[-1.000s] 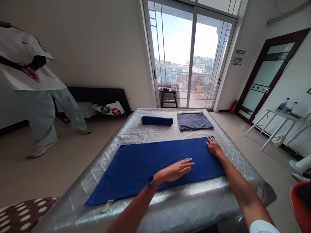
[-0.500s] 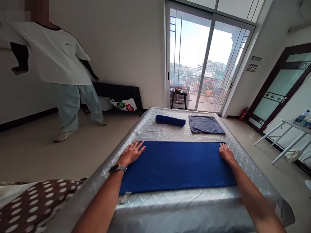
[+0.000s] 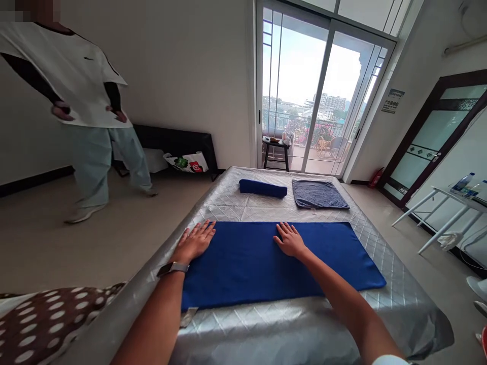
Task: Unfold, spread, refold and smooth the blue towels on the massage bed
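A blue towel (image 3: 243, 268) lies spread flat across the silver quilted bed cover (image 3: 228, 203), with a small pale tag at its near left corner. My left hand (image 3: 195, 240), with a watch on the wrist, rests flat on the towel's far left corner, fingers spread. Near the middle of its far edge, my right hand (image 3: 291, 240) lies palm down with the fingers stretched out. Neither hand holds anything. Beyond the towel sit a rolled dark blue towel (image 3: 263, 188) and, to its right, a folded grey-blue towel (image 3: 320, 194).
A person (image 3: 76, 106) in a white shirt stands on the left beside a black bench (image 3: 178, 139) with a printed bag (image 3: 190, 162). Brown polka-dot fabric (image 3: 53, 324) lies at lower left. A white table (image 3: 462, 197) with bottles stands right, near a door (image 3: 433, 142).
My right hand has slid left from the towel's far right corner to the middle of the far edge. My left hand stays at the left corner. The person's hands have come to their waist.
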The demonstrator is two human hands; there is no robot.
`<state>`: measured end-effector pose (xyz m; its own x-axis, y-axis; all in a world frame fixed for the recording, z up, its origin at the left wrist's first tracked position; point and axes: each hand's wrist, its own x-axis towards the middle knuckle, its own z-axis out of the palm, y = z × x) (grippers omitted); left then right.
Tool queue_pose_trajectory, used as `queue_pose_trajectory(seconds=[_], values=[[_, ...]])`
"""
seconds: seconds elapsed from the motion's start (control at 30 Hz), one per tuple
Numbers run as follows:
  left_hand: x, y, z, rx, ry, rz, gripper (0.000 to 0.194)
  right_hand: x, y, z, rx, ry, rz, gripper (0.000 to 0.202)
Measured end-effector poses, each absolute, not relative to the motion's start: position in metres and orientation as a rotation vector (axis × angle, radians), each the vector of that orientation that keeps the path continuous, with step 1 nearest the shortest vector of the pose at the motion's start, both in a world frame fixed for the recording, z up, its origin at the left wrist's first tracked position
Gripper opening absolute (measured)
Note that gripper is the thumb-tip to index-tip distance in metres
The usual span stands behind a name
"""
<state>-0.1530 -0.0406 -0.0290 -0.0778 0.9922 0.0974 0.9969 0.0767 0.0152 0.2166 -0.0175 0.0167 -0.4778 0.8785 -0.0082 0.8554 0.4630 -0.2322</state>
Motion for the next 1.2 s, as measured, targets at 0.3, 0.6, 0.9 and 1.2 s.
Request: queue_pose_trajectory(seconds=[0.3, 0.6, 0.9, 1.2], values=[[-0.144, -0.046, -0.019, -2.087, -2.273, -0.181, 0.057, 0.421, 0.007, 0.021, -2.196, -2.199, 0.174, 0.064], [-0.138, -0.045, -0.013, -2.061, -2.345, -0.189, 0.059, 0.456, 0.005, 0.030, -2.237, -2.037, 0.071, 0.058], [-0.142, -0.042, -0.017, -2.113, -2.314, -0.224, 0.063, 0.305, -0.045, 0.032, -1.724, -2.274, 0.096, 0.065], [-0.136, -0.044, -0.012, -2.086, -2.343, -0.292, 0.062, 0.286, -0.100, 0.014, -1.693, -2.499, 0.329, 0.075]])
